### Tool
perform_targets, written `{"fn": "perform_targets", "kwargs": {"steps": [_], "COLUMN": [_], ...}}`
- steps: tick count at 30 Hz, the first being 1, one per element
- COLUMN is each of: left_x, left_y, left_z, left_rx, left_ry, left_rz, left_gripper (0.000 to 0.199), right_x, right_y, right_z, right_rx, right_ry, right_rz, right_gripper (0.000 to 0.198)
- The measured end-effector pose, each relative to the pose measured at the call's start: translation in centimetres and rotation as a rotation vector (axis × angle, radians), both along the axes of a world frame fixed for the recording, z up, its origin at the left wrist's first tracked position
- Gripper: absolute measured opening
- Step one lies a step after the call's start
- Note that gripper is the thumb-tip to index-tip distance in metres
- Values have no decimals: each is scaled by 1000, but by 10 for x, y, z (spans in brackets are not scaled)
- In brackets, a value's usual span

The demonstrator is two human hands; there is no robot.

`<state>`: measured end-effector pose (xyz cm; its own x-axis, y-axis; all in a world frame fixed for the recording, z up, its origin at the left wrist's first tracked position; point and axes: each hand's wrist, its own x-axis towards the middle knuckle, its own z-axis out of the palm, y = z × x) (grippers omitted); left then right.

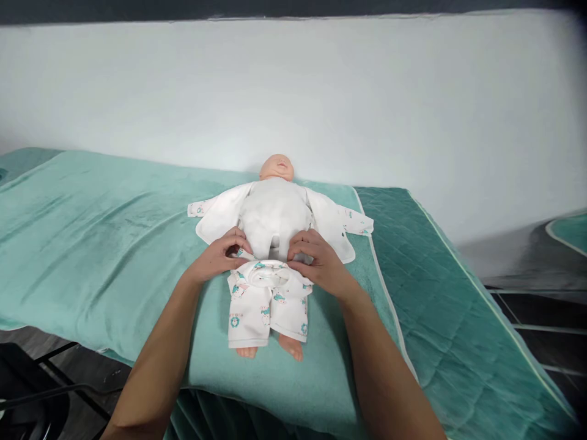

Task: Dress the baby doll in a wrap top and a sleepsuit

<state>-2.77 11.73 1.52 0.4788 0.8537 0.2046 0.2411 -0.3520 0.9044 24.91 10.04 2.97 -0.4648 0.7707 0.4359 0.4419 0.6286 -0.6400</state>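
Note:
A baby doll (277,167) lies on its back, head toward the wall, with a soft white torso. An opened white jacket (324,212) is spread under it, both printed sleeves stretched out sideways. White printed trousers (250,311) cover the doll's legs, and its bare feet (290,347) stick out of the leg ends. The waistband is bunched around the upper legs. My left hand (224,252) is closed, pinching the waistband's left side. On the right side, my right hand (318,260) is closed with fingers curled at the waistband; its fingertips are partly hidden against the torso.
A light green blanket (101,244) covers the bed beneath the doll. Darker quilted bedding (440,305) shows at the right. A white wall (293,91) stands behind. A black chair (32,391) is at the lower left, and metal bars (541,329) are at the right.

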Motion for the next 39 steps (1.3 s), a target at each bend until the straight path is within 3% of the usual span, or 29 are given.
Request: {"fn": "perform_targets", "kwargs": {"steps": [7,12,17,23,28,32,35,39], "left_x": [1,5,10,15,19,27,37,48], "left_y": [-2,-3,-2,3,3,16,37,67], "left_z": [1,-2,-11,-15,-15,-13,-7,-1], "left_rx": [-46,-36,-172,-110,-89,0,82,26], "left_ry": [-43,-143,-309,-380,-420,-443,-497,-576], "left_rz": [21,80,251,400,451,574,625,570], "left_gripper": [25,26,30,32,28,22,20,18], "right_x": [7,4,6,10,2,-4,-6,0], "right_y": [-8,-12,-11,-1,16,32,42,47], "right_z": [15,20,20,-4,-22,-25,-26,-29], "right_rx": [-133,-163,-204,-485,-405,-303,-274,-323], "right_ry": [-137,-182,-140,182,408,502,538,484], "right_rz": [202,197,191,-109,-399,-537,-577,-533], "right_gripper": [29,25,41,51,57,51,49,52]}}
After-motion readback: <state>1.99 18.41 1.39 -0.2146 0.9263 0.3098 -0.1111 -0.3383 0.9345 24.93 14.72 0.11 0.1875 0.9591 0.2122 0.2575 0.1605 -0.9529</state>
